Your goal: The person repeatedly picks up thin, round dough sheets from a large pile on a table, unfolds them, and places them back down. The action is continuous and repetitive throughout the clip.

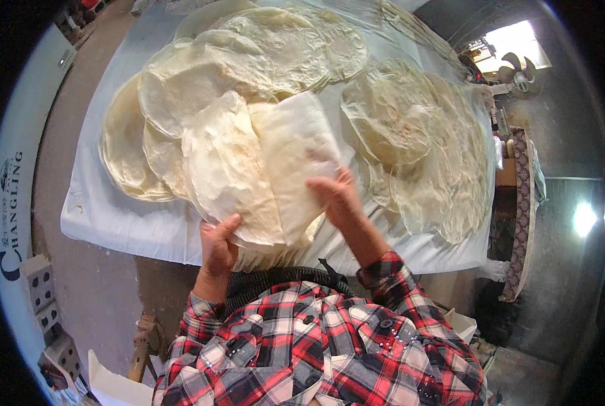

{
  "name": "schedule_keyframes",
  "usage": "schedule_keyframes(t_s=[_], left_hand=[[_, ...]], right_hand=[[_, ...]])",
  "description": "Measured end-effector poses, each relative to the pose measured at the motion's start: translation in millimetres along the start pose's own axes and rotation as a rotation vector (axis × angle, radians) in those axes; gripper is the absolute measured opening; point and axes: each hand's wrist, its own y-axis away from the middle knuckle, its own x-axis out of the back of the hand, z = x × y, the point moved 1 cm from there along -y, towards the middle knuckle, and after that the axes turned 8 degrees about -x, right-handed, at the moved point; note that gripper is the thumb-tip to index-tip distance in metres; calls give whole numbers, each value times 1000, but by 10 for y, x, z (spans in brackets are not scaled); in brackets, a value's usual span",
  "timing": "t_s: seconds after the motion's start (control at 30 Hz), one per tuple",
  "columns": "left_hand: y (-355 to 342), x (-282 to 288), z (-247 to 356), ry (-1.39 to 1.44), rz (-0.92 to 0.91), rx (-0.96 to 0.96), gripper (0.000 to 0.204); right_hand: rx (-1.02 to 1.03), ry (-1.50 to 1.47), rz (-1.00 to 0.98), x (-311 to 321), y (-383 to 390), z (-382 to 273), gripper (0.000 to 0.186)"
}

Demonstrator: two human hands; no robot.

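Observation:
A thin, pale, round flatbread [224, 172] lies before me near the front edge of the cloth-covered table. Its right part is folded over into a smooth, straight-edged flap [295, 152]. My left hand [219, 247] pinches the lower left edge, thumb on top and fingers hidden beneath. At the flap's right edge is my right hand [336, 199], thumb across the top; its fingers are partly hidden and slightly blurred, and it appears to grip the sheet. Overlapping stacks of similar flatbreads [204, 71] lie behind and to the left.
More thin sheets [444, 169] spread over the table's right side. White cloth [92, 210] covers the table. A fan [519, 71] stands by a bright window at the far right. Perforated grey blocks [41, 287] sit on the floor at left, near a white panel [18, 176].

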Motion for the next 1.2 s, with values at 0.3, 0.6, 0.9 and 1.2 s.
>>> schedule_keyframes(t_s=[0.3,0.6,0.9,1.2], left_hand=[[-307,371,425,108,68,-74,51],[-475,1330,831,-82,218,-53,46],[-741,2073,1057,-194,201,-69,53],[-461,1726,1419,-416,182,-104,52]], right_hand=[[109,1,4,432,-255,-574,25],[631,433,162,1045,-21,-1288,17],[293,643,-36,1968,93,-3200,38],[706,1933,799,2194,-727,-3047,44]])
